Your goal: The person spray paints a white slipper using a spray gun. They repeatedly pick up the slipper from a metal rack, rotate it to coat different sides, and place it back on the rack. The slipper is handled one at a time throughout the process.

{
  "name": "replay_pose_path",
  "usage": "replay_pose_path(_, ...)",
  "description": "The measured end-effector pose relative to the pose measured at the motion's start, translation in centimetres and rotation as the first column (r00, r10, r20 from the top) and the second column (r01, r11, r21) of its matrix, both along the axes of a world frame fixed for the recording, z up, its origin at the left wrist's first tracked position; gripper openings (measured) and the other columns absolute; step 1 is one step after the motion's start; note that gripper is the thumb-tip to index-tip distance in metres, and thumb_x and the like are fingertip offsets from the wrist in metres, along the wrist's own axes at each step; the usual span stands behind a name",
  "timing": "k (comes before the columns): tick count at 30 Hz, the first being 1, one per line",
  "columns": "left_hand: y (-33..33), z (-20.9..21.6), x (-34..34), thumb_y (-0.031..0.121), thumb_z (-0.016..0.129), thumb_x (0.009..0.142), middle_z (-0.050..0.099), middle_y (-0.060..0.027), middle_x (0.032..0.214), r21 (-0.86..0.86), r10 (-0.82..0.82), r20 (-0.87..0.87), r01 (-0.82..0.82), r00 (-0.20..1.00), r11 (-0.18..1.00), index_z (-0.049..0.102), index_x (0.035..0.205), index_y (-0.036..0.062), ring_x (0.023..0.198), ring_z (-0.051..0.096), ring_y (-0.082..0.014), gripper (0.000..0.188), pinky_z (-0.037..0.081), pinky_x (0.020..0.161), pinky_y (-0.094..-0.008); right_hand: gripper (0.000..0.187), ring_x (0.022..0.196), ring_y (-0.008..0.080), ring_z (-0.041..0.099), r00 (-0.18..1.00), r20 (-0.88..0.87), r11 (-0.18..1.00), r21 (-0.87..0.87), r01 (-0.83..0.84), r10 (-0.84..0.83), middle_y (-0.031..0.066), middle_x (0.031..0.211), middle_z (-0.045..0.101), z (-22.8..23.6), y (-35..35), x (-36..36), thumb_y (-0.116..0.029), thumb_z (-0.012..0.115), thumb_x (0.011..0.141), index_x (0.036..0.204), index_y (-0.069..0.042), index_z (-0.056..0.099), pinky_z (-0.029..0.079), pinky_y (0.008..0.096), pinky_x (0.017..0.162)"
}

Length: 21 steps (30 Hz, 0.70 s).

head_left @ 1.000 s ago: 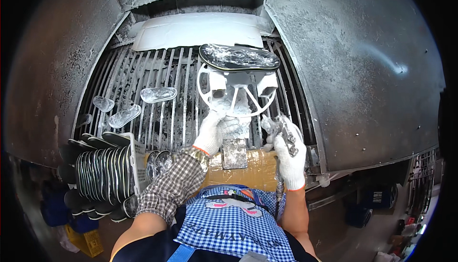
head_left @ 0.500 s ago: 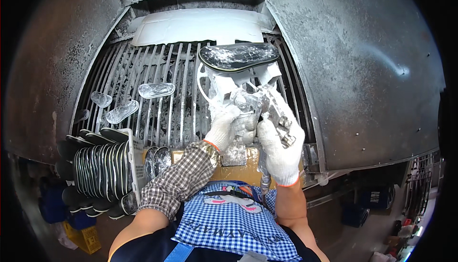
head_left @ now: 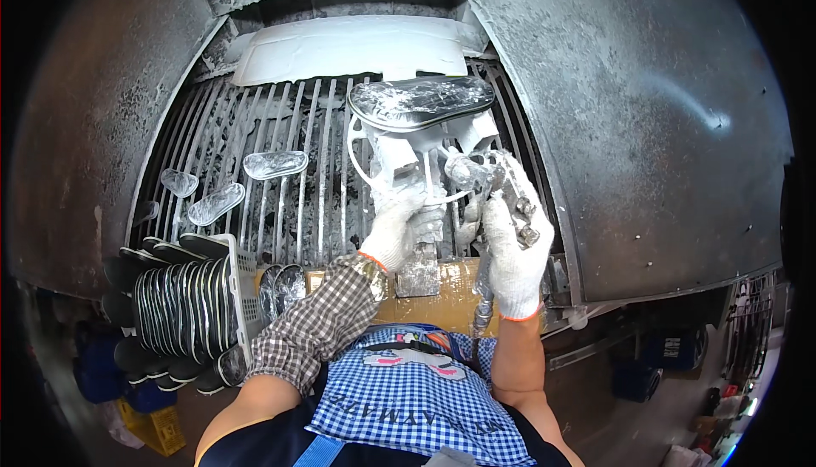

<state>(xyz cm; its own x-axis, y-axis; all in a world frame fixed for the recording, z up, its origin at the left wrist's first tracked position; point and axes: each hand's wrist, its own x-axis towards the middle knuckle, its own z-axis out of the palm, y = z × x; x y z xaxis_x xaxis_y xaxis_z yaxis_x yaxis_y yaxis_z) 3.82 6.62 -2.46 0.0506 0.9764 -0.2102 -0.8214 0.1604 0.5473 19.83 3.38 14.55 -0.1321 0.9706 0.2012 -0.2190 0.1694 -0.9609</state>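
Observation:
My right hand [head_left: 520, 250], in a white knit glove, is closed round a grey-coated spray gun [head_left: 476, 171]. A hose [head_left: 482, 297] runs down from beneath it. My left hand [head_left: 393, 233], gloved too, has its fingers wrapped round the lower part of a white-crusted holder [head_left: 393, 154] with a curved rim. On the holder's top lies a black shoe sole [head_left: 422, 101] with a pale edge and white film wrapped over it. The gun's front end is just below and right of the sole, apart from it. Part of the holder behind my left fingers is hidden.
Several film-wrapped sole-shaped pieces [head_left: 276, 164] lie on the slatted metal rack [head_left: 319, 169]. At the left, a white basket [head_left: 244, 288] holds a row of black soles [head_left: 183, 310]. Metal side walls [head_left: 654, 152] flank the rack; a white board [head_left: 353, 46] covers its far end.
My right hand and the spray gun have moved right, away from my left hand. More of the holder shows now. The sole has shifted slightly left and tilted.

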Motion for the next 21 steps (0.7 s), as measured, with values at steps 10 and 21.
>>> replay_pose_path(10,0.0,0.0,0.0,0.013,0.06,0.106,0.074,-0.0183,0.125,0.003,-0.008,0.02,0.007,1.0,1.0,0.062,0.137,-0.0016,0.109,0.074,-0.0314,0.034,0.063,0.091,-0.0453,0.053,0.127,0.0205,0.064,0.978,0.112,0.98,0.108,0.164,-0.176,0.0191,0.142,0.066,-0.4,0.1,0.8,-0.003,0.064,0.104,0.153,0.01,0.049,0.05,0.033,0.109)
replay_pose_path(21,-0.5,1.7,-0.2,0.017,0.059,0.108,0.073,-0.0192,0.128,-0.021,-0.059,-0.014,0.059,0.998,0.998,0.061,0.138,-0.0027,0.114,0.073,-0.0296,0.036,0.061,0.096,-0.0431,0.052,0.118,0.0178,0.065,0.998,0.003,0.998,0.029,0.062,-0.062,0.0151,0.138,0.063,-0.2,0.1,1.8,-0.004,0.065,0.104,0.152,0.008,0.051,0.054,0.0311,0.099)
